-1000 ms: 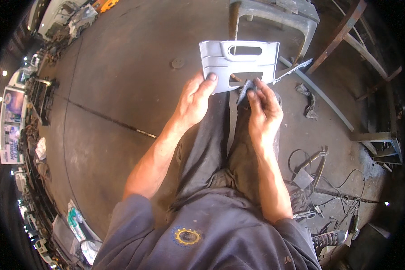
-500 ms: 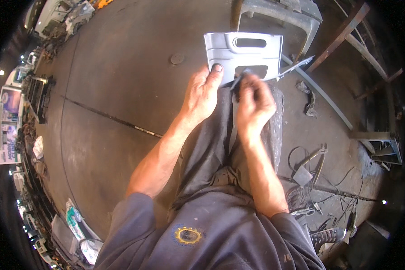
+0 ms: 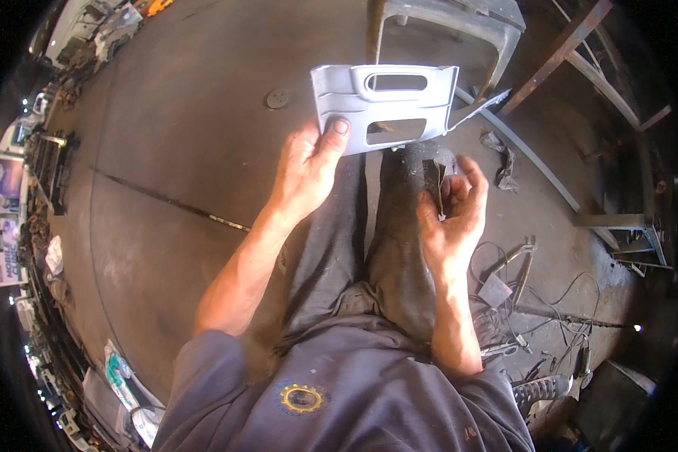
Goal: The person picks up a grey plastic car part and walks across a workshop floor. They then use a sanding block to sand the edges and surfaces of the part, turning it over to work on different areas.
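Note:
A light grey moulded panel [image 3: 341,99] with two long cut-outs is held up over my knees. My left hand [image 3: 307,166] grips its lower left corner, the thumb on the face and the fingers hidden behind. My right hand [image 3: 457,215] is below and to the right of the panel, apart from it. Pinched between that thumb and fingers is a dark folded piece of sandpaper [image 3: 434,179]. At the panel's right end, a thin flange [image 3: 477,112] sticks out sideways.
A worn grey plastic chair [image 3: 444,22] stands beyond the panel. Rusty metal framework [image 3: 561,53] is at the right. Cables and a clamp-like tool [image 3: 521,264] lie on the floor at my right, near a shoe [image 3: 542,390]. Assorted parts line the left side.
My right hand has drawn back from the panel's lower cut-out, down and to the right, with the sandpaper still pinched. The panel sits slightly lower and further left in view.

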The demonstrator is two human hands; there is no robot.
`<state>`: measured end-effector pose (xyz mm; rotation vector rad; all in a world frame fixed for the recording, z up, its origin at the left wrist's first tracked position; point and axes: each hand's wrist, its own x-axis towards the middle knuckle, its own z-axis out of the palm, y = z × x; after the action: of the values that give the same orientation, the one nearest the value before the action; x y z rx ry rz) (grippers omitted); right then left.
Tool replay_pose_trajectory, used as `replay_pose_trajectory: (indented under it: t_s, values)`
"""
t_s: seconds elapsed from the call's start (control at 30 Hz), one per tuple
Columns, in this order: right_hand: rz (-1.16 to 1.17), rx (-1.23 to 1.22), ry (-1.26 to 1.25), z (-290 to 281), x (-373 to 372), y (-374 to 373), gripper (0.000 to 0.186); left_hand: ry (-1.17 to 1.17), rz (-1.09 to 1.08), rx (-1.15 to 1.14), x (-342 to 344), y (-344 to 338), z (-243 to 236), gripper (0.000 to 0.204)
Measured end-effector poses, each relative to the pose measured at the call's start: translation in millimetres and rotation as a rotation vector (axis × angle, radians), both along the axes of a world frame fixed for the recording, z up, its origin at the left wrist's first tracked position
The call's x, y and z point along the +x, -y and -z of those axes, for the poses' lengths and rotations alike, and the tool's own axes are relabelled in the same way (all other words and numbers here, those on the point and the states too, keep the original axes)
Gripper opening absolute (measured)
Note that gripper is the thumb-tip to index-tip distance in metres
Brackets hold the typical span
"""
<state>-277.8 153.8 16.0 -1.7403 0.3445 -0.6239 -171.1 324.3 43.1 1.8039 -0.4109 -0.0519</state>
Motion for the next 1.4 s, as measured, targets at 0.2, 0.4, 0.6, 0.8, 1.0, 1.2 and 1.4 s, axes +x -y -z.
replay_pose_trajectory:
  t_s: [0.2,0.4,0.6,0.8,1.0,1.2,1.4]
  values:
    - [0.115,-0.661,0.199,-5,26,-2,0.044,0.130,-0.070,0.054,1,8,-6,0.042]
    - [-0.066,-0.754,-0.066,1,37,-13,0.049,0.208,-0.218,0.046,-1,18,11,0.045]
    - [-0.011,-0.534,-0.165,-1,30,-35,0.034,0.248,-0.236,0.058,0,20,15,0.043]
    - [-0.133,-0.671,-0.206,-10,13,-38,0.031,0.341,-0.145,-0.081,-13,19,20,0.031]
    - [-0.109,-0.686,-0.224,-9,9,-42,0.021,0.430,-0.079,-0.067,-12,13,26,0.030]
    - [-0.035,-0.652,-0.184,-7,10,-46,0.025,0.358,-0.075,-0.068,-17,13,23,0.029]
    - [-0.053,-0.637,-0.215,-7,14,-35,0.028,0.419,-0.028,-0.031,-18,17,23,0.029]
